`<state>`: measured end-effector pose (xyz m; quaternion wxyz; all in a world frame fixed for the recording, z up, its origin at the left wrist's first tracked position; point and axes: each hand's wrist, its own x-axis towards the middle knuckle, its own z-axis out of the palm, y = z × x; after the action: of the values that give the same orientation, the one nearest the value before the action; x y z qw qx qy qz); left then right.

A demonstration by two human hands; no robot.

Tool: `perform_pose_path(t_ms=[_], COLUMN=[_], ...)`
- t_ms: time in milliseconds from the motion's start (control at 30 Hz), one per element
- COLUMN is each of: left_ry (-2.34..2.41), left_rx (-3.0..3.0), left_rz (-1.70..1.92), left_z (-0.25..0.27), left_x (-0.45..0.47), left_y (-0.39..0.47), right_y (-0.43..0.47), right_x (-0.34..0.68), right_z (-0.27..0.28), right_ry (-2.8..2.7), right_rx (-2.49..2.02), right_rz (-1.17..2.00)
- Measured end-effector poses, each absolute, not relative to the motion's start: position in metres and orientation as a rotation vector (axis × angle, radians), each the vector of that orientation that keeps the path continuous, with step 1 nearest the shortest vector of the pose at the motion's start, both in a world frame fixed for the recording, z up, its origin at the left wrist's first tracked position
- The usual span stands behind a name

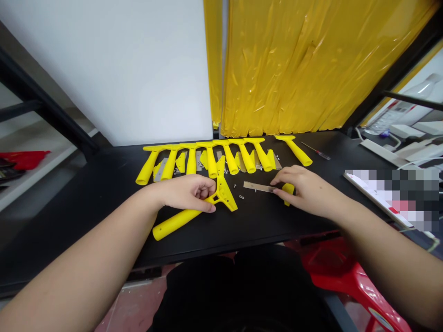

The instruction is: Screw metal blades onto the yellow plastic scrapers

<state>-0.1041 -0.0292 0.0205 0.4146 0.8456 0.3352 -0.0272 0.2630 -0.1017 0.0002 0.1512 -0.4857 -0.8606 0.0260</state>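
My left hand (194, 193) is closed round the neck of a yellow plastic scraper handle (178, 223), whose wide head (226, 196) points away to the right. Between the thumb and fingers of my right hand (299, 186) is one end of a flat metal blade (259, 186), lying low over the black table. Partly under that hand is a yellow head plate (288, 191). A small screw (235, 186) and a pair of nuts (241, 197) lie between my hands.
Several yellow scraper handles (169, 163) stand in a row at the back, with blades, yellow plates and screws among them. One handle (297, 152) lies apart, near a screwdriver (316, 151). On the right are a white-edged device (377, 198) and a red stool (342, 267).
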Motion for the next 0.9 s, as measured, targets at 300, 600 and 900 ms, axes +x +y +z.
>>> perform_pose_path(t_ms=[300, 600, 900], left_ry=[0.849, 0.853, 0.841], left_rx=[2.131, 2.149, 2.135], left_rz=[-0.061, -0.083, -0.026], left_z=[0.022, 0.023, 0.024], left_x=[-0.103, -0.103, -0.103], left_y=[-0.03, -0.031, -0.031], right_y=[-0.085, -0.072, -0.064], right_x=[0.233, 0.228, 0.23], right_z=[0.0, 0.008, 0.027], right_ry=[-2.521, -2.468, -2.274], right_rx=[-1.57, -1.751, -1.516], right_rz=[0.058, 0.241, 0.639])
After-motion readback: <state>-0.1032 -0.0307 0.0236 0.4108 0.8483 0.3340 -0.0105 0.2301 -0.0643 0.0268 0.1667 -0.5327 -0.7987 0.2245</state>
